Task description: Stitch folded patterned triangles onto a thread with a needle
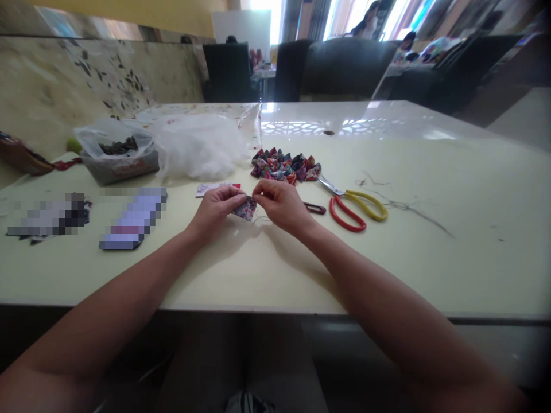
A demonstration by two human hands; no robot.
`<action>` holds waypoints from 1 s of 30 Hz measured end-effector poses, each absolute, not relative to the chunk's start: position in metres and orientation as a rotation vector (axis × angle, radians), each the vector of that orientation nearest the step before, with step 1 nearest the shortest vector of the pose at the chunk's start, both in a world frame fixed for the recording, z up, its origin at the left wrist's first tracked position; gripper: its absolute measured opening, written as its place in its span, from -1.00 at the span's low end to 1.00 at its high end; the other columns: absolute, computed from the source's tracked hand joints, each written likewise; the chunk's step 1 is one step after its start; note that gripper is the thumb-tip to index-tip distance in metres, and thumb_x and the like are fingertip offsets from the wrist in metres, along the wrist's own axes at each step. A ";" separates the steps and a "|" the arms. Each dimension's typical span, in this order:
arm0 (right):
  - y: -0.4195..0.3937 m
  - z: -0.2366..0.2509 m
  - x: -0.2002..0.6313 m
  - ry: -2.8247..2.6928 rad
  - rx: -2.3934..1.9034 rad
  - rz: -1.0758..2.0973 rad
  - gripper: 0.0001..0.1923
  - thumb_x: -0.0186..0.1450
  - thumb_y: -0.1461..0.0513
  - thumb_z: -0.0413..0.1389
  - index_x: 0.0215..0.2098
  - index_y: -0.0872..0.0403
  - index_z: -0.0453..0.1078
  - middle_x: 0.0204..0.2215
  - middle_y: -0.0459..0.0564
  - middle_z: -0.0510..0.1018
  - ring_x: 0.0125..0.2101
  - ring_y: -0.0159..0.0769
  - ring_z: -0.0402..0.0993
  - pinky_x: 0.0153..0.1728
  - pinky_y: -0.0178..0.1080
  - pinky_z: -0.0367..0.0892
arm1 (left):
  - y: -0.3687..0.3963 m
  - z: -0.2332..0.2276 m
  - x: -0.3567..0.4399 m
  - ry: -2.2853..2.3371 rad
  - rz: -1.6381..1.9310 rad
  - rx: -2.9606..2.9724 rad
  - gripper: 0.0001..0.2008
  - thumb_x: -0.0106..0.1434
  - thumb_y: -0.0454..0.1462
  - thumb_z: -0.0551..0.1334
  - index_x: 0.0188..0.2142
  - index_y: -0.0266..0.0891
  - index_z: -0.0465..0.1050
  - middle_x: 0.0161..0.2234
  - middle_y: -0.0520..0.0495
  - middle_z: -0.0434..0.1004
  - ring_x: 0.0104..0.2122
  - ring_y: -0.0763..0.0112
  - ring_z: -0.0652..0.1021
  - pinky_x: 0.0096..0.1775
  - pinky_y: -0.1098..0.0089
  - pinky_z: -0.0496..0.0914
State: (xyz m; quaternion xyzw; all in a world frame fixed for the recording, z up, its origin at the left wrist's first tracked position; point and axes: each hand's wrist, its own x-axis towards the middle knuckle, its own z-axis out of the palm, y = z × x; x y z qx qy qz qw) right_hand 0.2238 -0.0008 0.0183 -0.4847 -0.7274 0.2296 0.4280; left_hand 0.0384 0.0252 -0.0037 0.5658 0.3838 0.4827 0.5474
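Both forearms are bare to the elbow, with no sleeves, rings, watch or bracelets on left hand (214, 209) or right hand (279, 205).

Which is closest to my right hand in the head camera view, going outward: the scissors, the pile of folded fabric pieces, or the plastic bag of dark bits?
From the right hand:
1. Pile of folded fabric pieces, just beyond the hand.
2. Scissors, off to its right on the table; the blades come nearly as close as the pile, so 1 and 2 are tight.
3. Plastic bag of dark bits, far left, past the left hand.

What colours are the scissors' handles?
One scissors handle is red, the other yellow; the head view shows it.
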 end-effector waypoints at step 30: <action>0.000 0.018 0.224 -1.846 -1.215 0.585 -0.84 0.26 0.34 0.09 -0.48 0.05 0.32 -0.54 -0.12 0.42 -0.40 -0.32 0.31 -0.30 -0.24 0.16 | 0.026 -0.004 0.039 0.913 1.145 1.356 -0.81 0.06 -0.20 0.53 -0.43 -0.21 0.61 -0.44 -0.02 0.59 -0.43 0.42 0.51 -0.31 0.35 0.42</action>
